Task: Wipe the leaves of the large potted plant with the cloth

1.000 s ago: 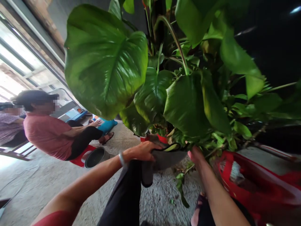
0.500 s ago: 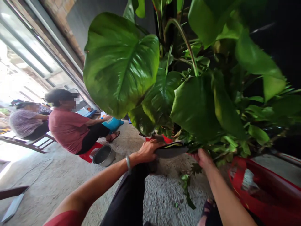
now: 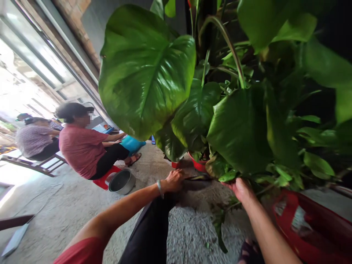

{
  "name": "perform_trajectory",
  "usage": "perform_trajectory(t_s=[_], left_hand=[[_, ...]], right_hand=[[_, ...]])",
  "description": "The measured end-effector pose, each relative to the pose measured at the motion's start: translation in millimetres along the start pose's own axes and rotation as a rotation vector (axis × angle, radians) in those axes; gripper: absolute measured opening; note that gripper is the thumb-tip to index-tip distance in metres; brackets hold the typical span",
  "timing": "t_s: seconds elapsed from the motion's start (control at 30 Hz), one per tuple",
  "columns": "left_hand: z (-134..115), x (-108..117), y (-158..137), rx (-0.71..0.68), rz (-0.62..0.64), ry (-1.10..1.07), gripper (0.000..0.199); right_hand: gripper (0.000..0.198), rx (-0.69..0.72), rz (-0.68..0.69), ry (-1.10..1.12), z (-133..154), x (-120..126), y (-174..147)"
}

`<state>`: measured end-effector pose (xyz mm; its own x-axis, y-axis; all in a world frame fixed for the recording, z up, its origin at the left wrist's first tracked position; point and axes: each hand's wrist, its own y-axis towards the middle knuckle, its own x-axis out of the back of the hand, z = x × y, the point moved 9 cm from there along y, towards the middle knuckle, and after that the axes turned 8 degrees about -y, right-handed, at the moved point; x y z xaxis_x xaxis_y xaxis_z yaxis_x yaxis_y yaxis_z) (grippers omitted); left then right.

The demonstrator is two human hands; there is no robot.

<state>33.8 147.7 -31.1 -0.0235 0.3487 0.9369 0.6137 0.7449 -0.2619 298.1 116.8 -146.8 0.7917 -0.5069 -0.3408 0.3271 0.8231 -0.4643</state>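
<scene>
1. 1 dark flat piece (image 3: pixel 196 184), blurred, btwn the 2 hands; 1 grey basin (image 3: pixel 122 181) L of grip, 1 red bag (image 3: pixel 310 225) R.
2. L hand (image 3: pixel 174 179): fingers closed on piece's end.
3. R hand (image 3: pixel 239 189): fingers part-extended, just under leaves (image 3: pixel 228 176); can't tell if holding any.

At your left grip (image 3: pixel 175 180) you count one dark flat piece (image 3: pixel 196 184); farther left, one metal basin (image 3: pixel 125 189), one red stool (image 3: pixel 99 182), at least three people (image 3: pixel 79 150). Right of your right grip (image 3: pixel 239 189), you see one red bag (image 3: pixel 321 234).
</scene>
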Motion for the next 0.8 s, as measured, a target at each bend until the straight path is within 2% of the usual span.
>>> perform_trajectory(t_s=[0.07,0.13,0.2,0.27,0.33,0.4,0.47,0.5,0.53,0.57,0.6,0.67,0.7,0.73,0.77,0.8], left_hand=[[-27.5,21.9,-20.0,-0.181,-0.054,-0.022,0.070],[-34.4,58.0,-20.5,-0.193,-0.199,-0.039,0.073],[-17.5,87.6,-4.2,-0.029,-0.349,-0.037,0.066],[6.3,94.4,14.4,0.172,-0.400,-0.010,0.057],[19.0,75.7,23.5,0.277,-0.297,0.018,0.056],[13.1,42.6,12.6,0.244,-0.070,-0.008,0.060],[-11.6,21.1,-20.8,0.094,0.136,-0.124,0.061],[-28.8,23.1,-41.5,-0.020,0.184,-0.214,0.061],[-44.3,36.1,-61.3,-0.129,0.169,-0.309,0.061],[-53.8,57.8,-77.5,-0.205,0.095,-0.384,0.060],[-55.8,85.4,-89.1,-0.240,-0.033,-0.427,0.060],[-40.8,143.3,-100.8,-0.203,-0.385,-0.426,0.061],[-28.1,165.5,-102.7,-0.145,-0.554,-0.391,0.062],[-14.9,179.2,-102.0,-0.064,-0.683,-0.342,0.063],[-3.3,183.4,-98.3,0.024,-0.746,-0.287,0.064],[4.9,179.0,-92.3,0.106,-0.737,-0.236,0.064]], right_hand=[[0.033,0.003,-0.006,0.006,-1.5,-0.5,1.8],[0.031,0.003,0.007,0.006,-1.6,-2.9,2.9],[0.030,-0.002,0.026,0.001,-0.4,-5.5,3.0],[0.028,-0.008,0.036,-0.012,1.5,-6.1,2.4],[0.025,-0.013,0.036,-0.032,2.8,-4.6,1.7],[0.022,-0.016,0.039,-0.052,3.0,-2.9,1.2],[0.019,-0.018,0.042,-0.069,1.7,-1.9,0.7],[0.017,-0.021,0.044,-0.076,0.6,-2.0,0.2],[0.015,-0.024,0.046,-0.083,-0.6,-2.3,-0.4],[0.013,-0.027,0.047,-0.088,-1.9,-2.9,-1.2],[0.011,-0.030,0.047,-0.090,-2.9,-3.5,-2.2],[0.009,-0.034,0.047,-0.088,-3.6,-4.9,-4.4],[0.009,-0.032,0.048,-0.084,-3.0,-5.5,-5.5],[0.010,-0.028,0.051,-0.080,-1.9,-6.1,-6.5],[0.011,-0.021,0.054,-0.075,-0.2,-6.5,-7.5],[0.013,-0.010,0.056,-0.069,1.9,-6.5,-8.3]])
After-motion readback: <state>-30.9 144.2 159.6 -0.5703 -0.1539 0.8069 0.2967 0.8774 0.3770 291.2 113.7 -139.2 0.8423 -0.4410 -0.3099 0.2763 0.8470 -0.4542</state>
